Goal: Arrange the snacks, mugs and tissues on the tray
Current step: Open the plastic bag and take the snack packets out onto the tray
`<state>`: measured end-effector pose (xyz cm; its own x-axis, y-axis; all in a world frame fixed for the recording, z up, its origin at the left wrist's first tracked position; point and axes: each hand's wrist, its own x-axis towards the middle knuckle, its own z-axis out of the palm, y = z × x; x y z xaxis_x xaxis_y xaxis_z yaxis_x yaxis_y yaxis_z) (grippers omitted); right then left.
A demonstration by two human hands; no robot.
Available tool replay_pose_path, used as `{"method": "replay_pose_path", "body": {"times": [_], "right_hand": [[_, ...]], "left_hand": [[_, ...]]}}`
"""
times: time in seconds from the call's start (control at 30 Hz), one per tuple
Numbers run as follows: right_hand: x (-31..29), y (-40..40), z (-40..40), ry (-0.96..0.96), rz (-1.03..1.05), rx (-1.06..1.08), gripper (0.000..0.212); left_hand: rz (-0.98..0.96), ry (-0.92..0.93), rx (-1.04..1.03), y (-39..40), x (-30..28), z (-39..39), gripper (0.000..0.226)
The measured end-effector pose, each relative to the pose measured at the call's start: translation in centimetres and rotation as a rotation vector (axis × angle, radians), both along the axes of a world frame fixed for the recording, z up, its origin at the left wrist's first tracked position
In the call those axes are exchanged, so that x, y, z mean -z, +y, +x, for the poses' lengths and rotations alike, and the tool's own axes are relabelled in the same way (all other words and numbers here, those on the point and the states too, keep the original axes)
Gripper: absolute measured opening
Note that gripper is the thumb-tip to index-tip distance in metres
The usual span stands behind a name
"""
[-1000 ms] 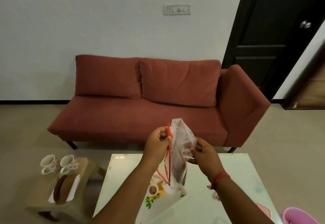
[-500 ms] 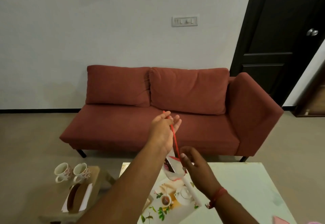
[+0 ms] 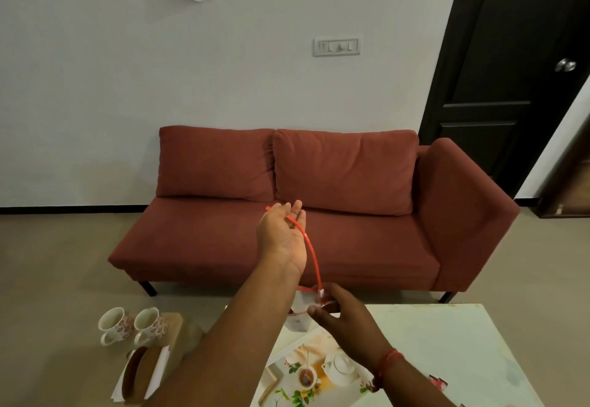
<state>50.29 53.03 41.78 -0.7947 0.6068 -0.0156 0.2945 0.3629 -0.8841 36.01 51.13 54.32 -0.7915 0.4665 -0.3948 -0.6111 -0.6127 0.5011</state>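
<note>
Two hands busy opening snack packet above bench far edge: left hand pinches red strip, right hand grips packet. Mugs wait on stool. Next, likely: discard strip, set packet on tray.

The right half of the tabletop lay bare, open to a reach from that side. Its left part was taken by the printed tray. Above the near left corner the left hand and right hand were joined by a taut red strip, barring passage between them. Left of the tabletop, a low stool was crowded by two mugs and a tissue holder. Bare floor stretched before the sofa.
</note>
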Motion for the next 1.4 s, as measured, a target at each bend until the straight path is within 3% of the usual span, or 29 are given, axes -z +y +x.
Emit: {"method": "replay_pose_path", "body": {"times": [0.37,0.63,0.7,0.8,0.83,0.93,1.0,1.07,1.13,1.4], "right_hand": [[-0.8,4.2,0.7,0.198,0.022,0.236,0.022],[-4.7,6.3,0.9,0.254,0.303,0.201,0.023],[-5.5,6.6,0.9,0.274,0.380,0.156,0.026],[-6.6,7.1,0.9,0.262,0.465,0.102,0.029],[-6.9,7.2,0.8,0.259,0.489,0.090,0.028],[-7.6,7.3,0.3,0.290,0.546,0.069,0.024],[-7.9,7.0,-0.1,0.321,0.552,0.061,0.024],[-8.3,6.8,-0.4,0.339,0.552,0.050,0.025],[-8.5,6.8,-0.4,0.345,0.547,0.061,0.025],[-8.8,6.8,-0.1,0.351,0.501,0.154,0.019]], "left_hand": [[-0.080,0.002,-0.075,-0.8,0.8,-2.8,0.035],[-0.347,0.103,0.027,-3.5,3.8,-4.7,0.011],[-0.553,0.299,0.118,-4.4,4.2,-4.9,0.011],[-1.184,1.049,0.219,-5.5,4.6,-5.1,0.013],[-1.284,1.273,0.185,-5.7,4.4,-4.8,0.013],[-1.112,1.688,0.136,-5.1,3.2,-3.0,0.018],[-0.977,1.917,0.273,-4.0,2.5,-1.7,0.028],[-0.892,2.005,0.410,-3.0,1.9,-0.5,0.026],[-0.821,1.977,0.446,-2.3,1.7,0.0,0.018],[-0.841,2.070,0.322,-2.4,1.6,-0.4,0.008]]}}
